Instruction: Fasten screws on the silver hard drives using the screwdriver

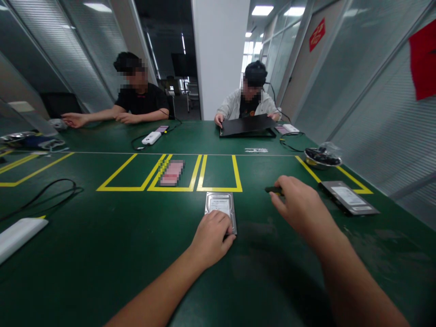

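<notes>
A silver hard drive [220, 204] with a white label lies flat on the green table [102, 254] in front of me. My left hand [211, 236] rests on its near end, fingers curled over the edge. To the right, my right hand [299, 204] reaches over the table, its fingertips at a small dark tool [272, 190] with a yellowish part; whether it grips the tool is unclear.
A second drive or dark case [349, 198] lies at right, a metal bowl [322, 158] behind it. Yellow taped boxes [220, 187] mark the mat. Two people sit across; one holds a black laptop [247, 126]. A black cable [51, 193] and a white device [18, 234] lie left.
</notes>
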A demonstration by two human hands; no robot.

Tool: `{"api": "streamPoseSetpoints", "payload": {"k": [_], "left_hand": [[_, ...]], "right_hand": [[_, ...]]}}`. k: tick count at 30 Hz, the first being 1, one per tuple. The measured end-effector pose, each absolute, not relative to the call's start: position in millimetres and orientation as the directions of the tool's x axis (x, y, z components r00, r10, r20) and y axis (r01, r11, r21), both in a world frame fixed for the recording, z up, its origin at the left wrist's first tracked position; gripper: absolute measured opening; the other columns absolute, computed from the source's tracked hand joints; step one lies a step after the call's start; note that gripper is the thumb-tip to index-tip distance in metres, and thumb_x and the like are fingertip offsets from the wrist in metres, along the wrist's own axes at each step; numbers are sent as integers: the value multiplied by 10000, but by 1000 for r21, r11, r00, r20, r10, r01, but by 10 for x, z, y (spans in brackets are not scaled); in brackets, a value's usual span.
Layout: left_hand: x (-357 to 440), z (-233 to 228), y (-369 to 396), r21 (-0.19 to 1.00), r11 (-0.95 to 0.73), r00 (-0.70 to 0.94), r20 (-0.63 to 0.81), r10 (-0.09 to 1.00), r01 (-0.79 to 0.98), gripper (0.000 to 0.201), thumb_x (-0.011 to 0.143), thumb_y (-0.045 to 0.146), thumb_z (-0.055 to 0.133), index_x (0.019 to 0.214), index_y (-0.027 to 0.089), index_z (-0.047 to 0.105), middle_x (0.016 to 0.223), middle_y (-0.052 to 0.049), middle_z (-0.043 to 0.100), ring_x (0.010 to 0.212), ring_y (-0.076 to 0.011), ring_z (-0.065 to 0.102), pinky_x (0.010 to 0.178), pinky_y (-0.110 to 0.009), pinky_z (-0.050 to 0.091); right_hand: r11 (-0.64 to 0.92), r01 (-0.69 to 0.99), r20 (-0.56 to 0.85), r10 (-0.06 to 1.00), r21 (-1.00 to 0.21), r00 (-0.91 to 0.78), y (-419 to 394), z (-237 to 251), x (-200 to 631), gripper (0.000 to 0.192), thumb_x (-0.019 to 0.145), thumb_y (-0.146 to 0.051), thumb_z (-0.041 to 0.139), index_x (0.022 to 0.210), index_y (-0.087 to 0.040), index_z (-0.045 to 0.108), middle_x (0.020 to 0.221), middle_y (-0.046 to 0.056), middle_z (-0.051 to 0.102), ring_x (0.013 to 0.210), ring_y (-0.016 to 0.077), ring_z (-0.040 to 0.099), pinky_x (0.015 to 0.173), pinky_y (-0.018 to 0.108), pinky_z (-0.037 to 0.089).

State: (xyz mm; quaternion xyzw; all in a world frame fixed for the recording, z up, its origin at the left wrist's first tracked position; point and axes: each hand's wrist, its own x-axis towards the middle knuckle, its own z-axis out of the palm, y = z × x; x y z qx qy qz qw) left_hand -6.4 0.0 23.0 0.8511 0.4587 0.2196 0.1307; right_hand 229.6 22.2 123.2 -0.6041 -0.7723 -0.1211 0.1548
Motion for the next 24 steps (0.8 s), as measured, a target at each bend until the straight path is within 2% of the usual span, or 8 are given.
{"api": "streamPoseSetpoints", "payload": {"k": [3,7,14,17,21,24], "left_hand": [[-74,231,-5,420,-558,493,263,830,716,155,806,197,675,794,207,521,906,-27,596,925,-234,525,823,-356,407],[-86,233,-7,412,-565,499,267,825,715,149,813,191,669,791,205,522,897,-25,606,916,-228,533,829,-358,407],[-128,238,-26,351,-630,562,284,777,693,73,879,220,615,839,204,556,969,-46,642,976,-243,553,892,-393,391],[-172,247,-39,336,-665,584,319,747,667,73,921,254,575,875,198,576,990,-54,651,998,-245,552,914,-404,386],[-265,220,13,367,-594,464,385,798,716,189,989,272,449,917,189,603,941,-66,651,944,-242,553,870,-403,409],[-370,145,124,480,-474,273,430,861,738,283,1011,218,336,991,167,614,964,-91,649,934,-235,569,853,-385,446]], "right_hand": [[146,986,323,932,75,-162,328,975,2249,59,928,-233,500,924,-175,511,930,87,596,770,209,598,598,300,374],[117,990,306,942,82,-137,422,659,2198,91,950,-230,461,955,-160,519,990,107,581,738,196,603,567,296,370],[163,985,196,966,58,-171,505,318,2165,135,918,-252,561,1025,-170,563,1013,93,595,817,183,630,653,283,429],[192,980,164,966,53,-198,521,295,2158,192,936,-311,544,1043,-163,604,1003,105,618,864,210,635,722,317,437],[203,978,158,965,46,-207,517,306,2164,243,949,-326,509,1062,-153,637,1019,132,634,929,244,621,758,347,426],[214,977,169,962,28,-215,502,301,2167,248,937,-319,524,1071,-151,647,1039,141,639,952,255,605,775,355,426]]}}
